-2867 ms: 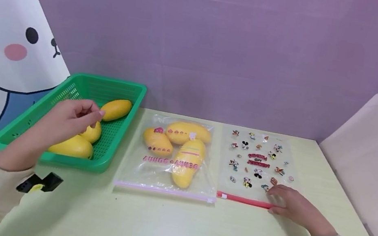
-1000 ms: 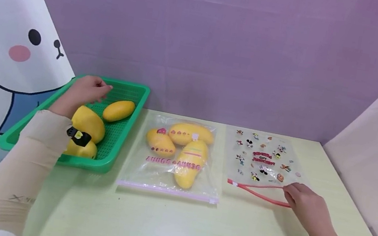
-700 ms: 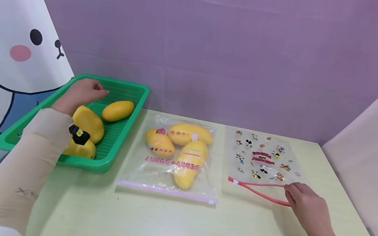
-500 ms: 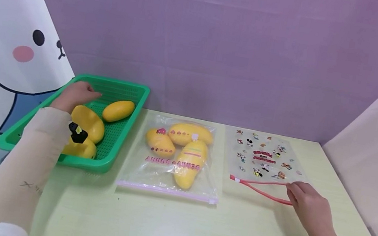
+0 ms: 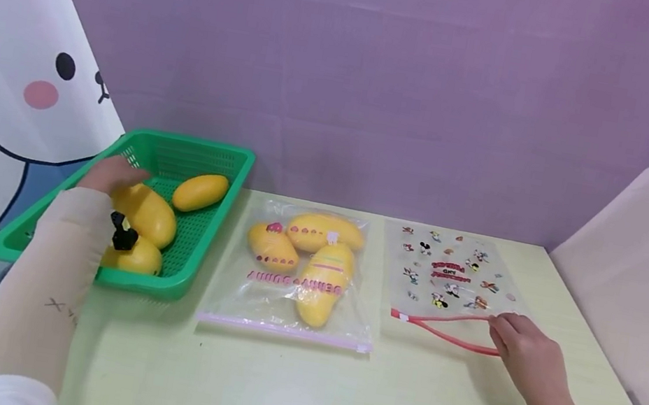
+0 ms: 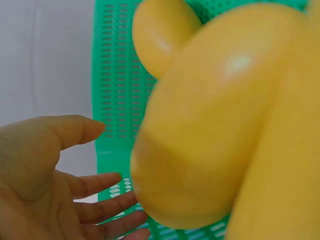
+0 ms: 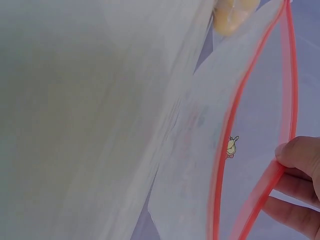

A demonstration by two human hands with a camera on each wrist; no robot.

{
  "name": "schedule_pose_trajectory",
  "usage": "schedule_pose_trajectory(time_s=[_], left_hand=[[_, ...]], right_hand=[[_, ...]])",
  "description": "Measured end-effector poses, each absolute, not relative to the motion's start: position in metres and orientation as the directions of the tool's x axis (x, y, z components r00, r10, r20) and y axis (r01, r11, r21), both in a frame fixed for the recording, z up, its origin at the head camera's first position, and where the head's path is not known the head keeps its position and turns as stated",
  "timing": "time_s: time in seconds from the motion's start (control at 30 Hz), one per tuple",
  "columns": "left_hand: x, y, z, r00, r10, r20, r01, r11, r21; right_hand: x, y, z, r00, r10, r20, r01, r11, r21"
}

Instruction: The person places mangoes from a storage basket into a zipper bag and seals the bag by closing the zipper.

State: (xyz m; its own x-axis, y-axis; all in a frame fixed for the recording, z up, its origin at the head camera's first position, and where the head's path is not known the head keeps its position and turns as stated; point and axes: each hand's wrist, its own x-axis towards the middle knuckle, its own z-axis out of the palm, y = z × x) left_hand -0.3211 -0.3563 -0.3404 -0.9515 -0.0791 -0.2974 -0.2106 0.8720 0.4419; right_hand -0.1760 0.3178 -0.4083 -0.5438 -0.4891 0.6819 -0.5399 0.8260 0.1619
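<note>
My left hand [image 5: 112,174] is inside the green basket [image 5: 197,260], beside a large yellow mango [image 5: 147,213]. In the left wrist view its thumb and fingers are spread, with fingertips right at the end of that mango [image 6: 200,130]. A second mango [image 5: 140,258] lies nearer me, partly covered by the wrist, and a smaller mango [image 5: 201,192] lies at the basket's right side. My right hand [image 5: 529,359] pinches the upper red edge of a clear zip bag [image 5: 452,279] printed with cartoon figures. Its mouth gapes, with the slider at the left end.
A zip bag [image 5: 227,293] with a lilac seal lies flat in the middle, holding several mangoes [image 5: 321,280]. The pale table [image 5: 294,396] meets a purple backdrop [image 5: 369,82] behind and a printed cloth at each side.
My right hand has taken hold of the red-edged bag and lifted one side, opening its mouth. My left hand reached farther over the basket, then dropped lower and left beside the large mango.
</note>
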Motion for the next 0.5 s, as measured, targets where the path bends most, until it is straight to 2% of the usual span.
schedule_pose_trajectory(time_s=[0.27, 0.5], left_hand=[[-0.3189, -0.3591, -0.3418, -0.943, -0.068, -0.325, -0.219, 0.862, 0.456], [-0.3173, -0.352, -0.3467, -0.929, -0.135, -0.345, -0.293, 0.838, 0.461]], right_hand=[[-0.1778, 0.3206, -0.4093, -0.538, -0.502, 0.677, -0.555, 0.815, 0.163], [-0.1778, 0.3199, -0.4145, -0.539, -0.497, 0.68, -0.55, 0.819, 0.162]])
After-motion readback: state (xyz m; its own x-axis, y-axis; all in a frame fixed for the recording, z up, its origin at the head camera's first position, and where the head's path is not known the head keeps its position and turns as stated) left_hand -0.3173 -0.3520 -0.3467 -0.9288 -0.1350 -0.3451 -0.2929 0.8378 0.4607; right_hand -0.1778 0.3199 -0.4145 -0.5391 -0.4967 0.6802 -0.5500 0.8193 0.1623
